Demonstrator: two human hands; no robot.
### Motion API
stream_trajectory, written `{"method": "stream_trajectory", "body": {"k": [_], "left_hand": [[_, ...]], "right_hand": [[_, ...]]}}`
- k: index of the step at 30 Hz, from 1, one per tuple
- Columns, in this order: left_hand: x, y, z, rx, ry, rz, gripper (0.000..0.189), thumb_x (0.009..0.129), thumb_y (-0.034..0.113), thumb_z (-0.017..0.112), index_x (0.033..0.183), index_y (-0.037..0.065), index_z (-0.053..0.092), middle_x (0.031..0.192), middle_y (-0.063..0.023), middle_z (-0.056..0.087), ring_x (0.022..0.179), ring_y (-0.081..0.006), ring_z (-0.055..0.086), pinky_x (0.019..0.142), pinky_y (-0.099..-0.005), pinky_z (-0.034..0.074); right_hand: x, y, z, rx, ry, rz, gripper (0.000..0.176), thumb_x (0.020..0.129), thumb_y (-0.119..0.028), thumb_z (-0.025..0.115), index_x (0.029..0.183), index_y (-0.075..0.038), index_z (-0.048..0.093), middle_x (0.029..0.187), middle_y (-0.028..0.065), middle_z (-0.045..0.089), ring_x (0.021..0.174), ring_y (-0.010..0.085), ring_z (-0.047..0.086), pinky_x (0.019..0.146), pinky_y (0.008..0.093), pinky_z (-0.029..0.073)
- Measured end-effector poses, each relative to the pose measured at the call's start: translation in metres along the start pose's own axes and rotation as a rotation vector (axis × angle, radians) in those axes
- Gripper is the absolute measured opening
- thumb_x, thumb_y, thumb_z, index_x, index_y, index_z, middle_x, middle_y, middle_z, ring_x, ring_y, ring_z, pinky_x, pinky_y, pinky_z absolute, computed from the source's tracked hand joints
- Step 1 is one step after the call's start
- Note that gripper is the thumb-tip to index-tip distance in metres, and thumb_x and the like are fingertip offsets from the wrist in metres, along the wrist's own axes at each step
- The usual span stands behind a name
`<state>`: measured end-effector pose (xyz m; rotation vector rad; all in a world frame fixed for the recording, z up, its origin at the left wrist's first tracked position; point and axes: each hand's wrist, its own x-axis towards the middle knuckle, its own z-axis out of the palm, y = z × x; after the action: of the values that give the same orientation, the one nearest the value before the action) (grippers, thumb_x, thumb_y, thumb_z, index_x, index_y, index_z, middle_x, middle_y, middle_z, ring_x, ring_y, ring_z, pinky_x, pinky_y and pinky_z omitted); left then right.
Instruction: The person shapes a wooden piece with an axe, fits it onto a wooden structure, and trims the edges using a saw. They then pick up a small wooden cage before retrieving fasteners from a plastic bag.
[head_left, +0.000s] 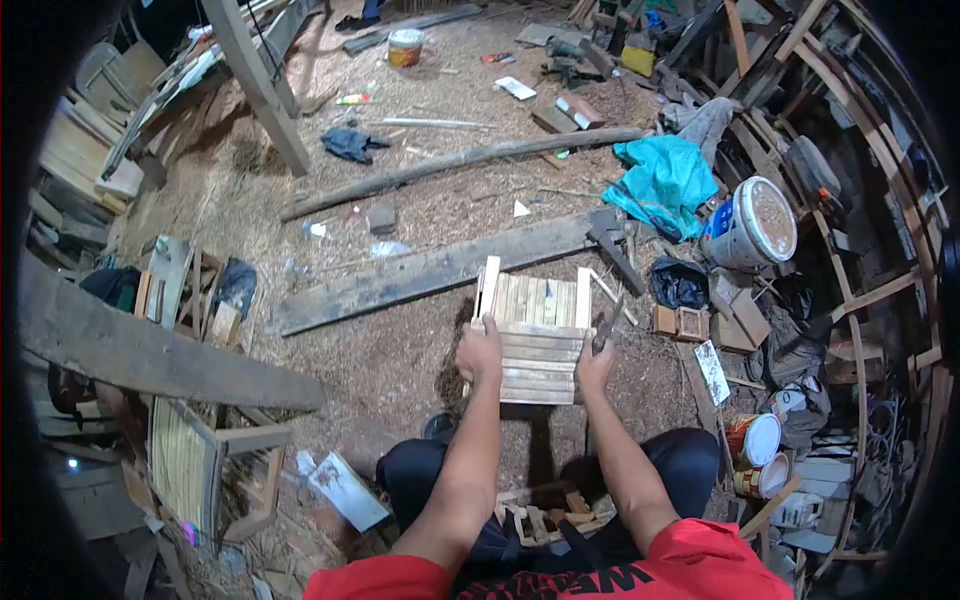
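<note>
A small slatted wooden chair [537, 352] is held in front of my knees, its pale slats running across the near panel and lengthwise on the far one. Two light posts stick up at its far corners. My left hand [480, 350] is closed around the chair's left side, thumb on top. At the right edge, my right hand [597, 362] is closed against the frame and also grips a dark, narrow tool [607, 328] that points away from me. The fingers under the chair are hidden.
Beyond the chair lie a wide plank [420, 275] and a long pole [450, 165]. A teal sheet [665, 185], a white bucket [750, 225] and small tubs [758, 440] sit to the right. A slatted wooden piece [185, 465] and a slanting beam [170, 355] are at left.
</note>
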<state>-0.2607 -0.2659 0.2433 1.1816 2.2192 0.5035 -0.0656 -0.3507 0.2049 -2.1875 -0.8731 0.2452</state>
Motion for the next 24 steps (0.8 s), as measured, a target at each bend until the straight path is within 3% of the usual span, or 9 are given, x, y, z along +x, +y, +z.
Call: {"method": "stream_trajectory", "body": {"k": [4, 5, 10, 11, 14, 17, 19, 22, 24], "left_hand": [[0.007, -0.007, 0.004, 0.025, 0.012, 0.030, 0.068, 0.089, 0.063, 0.050, 0.107, 0.000, 0.071, 0.095, -0.0273, 0.070, 0.093, -0.0444, 0.068, 0.082, -0.0552, 0.052], [0.005, -0.007, 0.005, 0.030, 0.091, 0.070, 0.063, 0.090, 0.061, 0.051, 0.098, 0.002, 0.070, 0.088, -0.0264, 0.071, 0.085, -0.0434, 0.069, 0.076, -0.0546, 0.052], [-0.003, -0.019, -0.003, -0.100, 0.146, -0.010, 0.058, 0.086, 0.059, 0.057, 0.095, 0.004, 0.075, 0.089, -0.0257, 0.071, 0.085, -0.0453, 0.068, 0.080, -0.0547, 0.052], [-0.001, -0.031, -0.002, -0.114, 0.175, -0.008, 0.058, 0.086, 0.059, 0.057, 0.095, 0.004, 0.075, 0.089, -0.0256, 0.071, 0.085, -0.0457, 0.068, 0.079, -0.0547, 0.052], [0.005, -0.039, -0.021, -0.160, 0.232, -0.033, 0.058, 0.085, 0.057, 0.058, 0.095, 0.003, 0.075, 0.090, -0.0263, 0.070, 0.086, -0.0465, 0.067, 0.079, -0.0544, 0.051], [0.026, -0.048, -0.029, -0.218, 0.288, -0.022, 0.056, 0.087, 0.054, 0.059, 0.091, 0.000, 0.074, 0.088, -0.0283, 0.069, 0.085, -0.0465, 0.067, 0.078, -0.0552, 0.051], [0.029, -0.053, -0.025, -0.223, 0.285, 0.014, 0.058, 0.088, 0.054, 0.059, 0.093, -0.002, 0.073, 0.092, -0.0290, 0.069, 0.088, -0.0467, 0.066, 0.079, -0.0556, 0.050], [0.026, -0.050, -0.009, -0.085, 0.283, 0.037, 0.060, 0.091, 0.053, 0.057, 0.104, -0.004, 0.070, 0.096, -0.0278, 0.069, 0.091, -0.0477, 0.066, 0.081, -0.0532, 0.051], [0.028, -0.038, -0.005, -0.039, 0.271, 0.051, 0.059, 0.093, 0.050, 0.055, 0.115, -0.004, 0.064, 0.103, -0.0281, 0.068, 0.098, -0.0472, 0.064, 0.086, -0.0523, 0.050]], "right_hand": [[0.000, 0.002, 0.004, 0.124, -0.005, -0.020, 0.040, 0.093, -0.033, 0.065, 0.103, 0.006, 0.060, 0.093, 0.0269, 0.064, 0.089, 0.0438, 0.061, 0.078, 0.0489, 0.046], [0.002, 0.002, 0.007, 0.131, 0.019, -0.036, 0.038, 0.093, -0.032, 0.066, 0.099, 0.004, 0.060, 0.090, 0.0255, 0.064, 0.085, 0.0421, 0.062, 0.075, 0.0484, 0.046], [-0.004, 0.012, 0.012, 0.217, 0.066, -0.135, 0.029, 0.091, -0.026, 0.069, 0.090, 0.001, 0.059, 0.075, 0.0192, 0.061, 0.070, 0.0370, 0.059, 0.066, 0.0465, 0.045], [-0.006, 0.012, 0.015, 0.182, 0.130, -0.235, 0.027, 0.091, -0.024, 0.069, 0.090, 0.001, 0.058, 0.073, 0.0184, 0.059, 0.068, 0.0362, 0.057, 0.065, 0.0460, 0.044], [-0.008, -0.031, 0.009, 0.276, -0.008, -0.191, 0.028, 0.091, -0.024, 0.068, 0.090, 0.001, 0.058, 0.078, 0.0201, 0.060, 0.072, 0.0364, 0.058, 0.067, 0.0461, 0.044], [-0.005, -0.058, 0.020, 0.310, -0.004, -0.267, 0.028, 0.092, -0.025, 0.067, 0.091, 0.001, 0.058, 0.079, 0.0205, 0.060, 0.073, 0.0377, 0.058, 0.068, 0.0479, 0.044], [-0.005, -0.058, 0.026, 0.288, 0.048, -0.326, 0.029, 0.093, -0.027, 0.067, 0.093, 0.001, 0.058, 0.079, 0.0203, 0.060, 0.074, 0.0386, 0.059, 0.069, 0.0480, 0.045], [-0.005, -0.041, 0.032, 0.303, -0.057, -0.118, 0.031, 0.093, -0.028, 0.066, 0.094, 0.002, 0.058, 0.080, 0.0213, 0.061, 0.076, 0.0406, 0.060, 0.071, 0.0479, 0.046], [0.004, -0.036, 0.040, 0.286, -0.032, -0.115, 0.031, 0.093, -0.028, 0.066, 0.094, 0.002, 0.058, 0.082, 0.0230, 0.063, 0.079, 0.0422, 0.062, 0.072, 0.0490, 0.047]]}}
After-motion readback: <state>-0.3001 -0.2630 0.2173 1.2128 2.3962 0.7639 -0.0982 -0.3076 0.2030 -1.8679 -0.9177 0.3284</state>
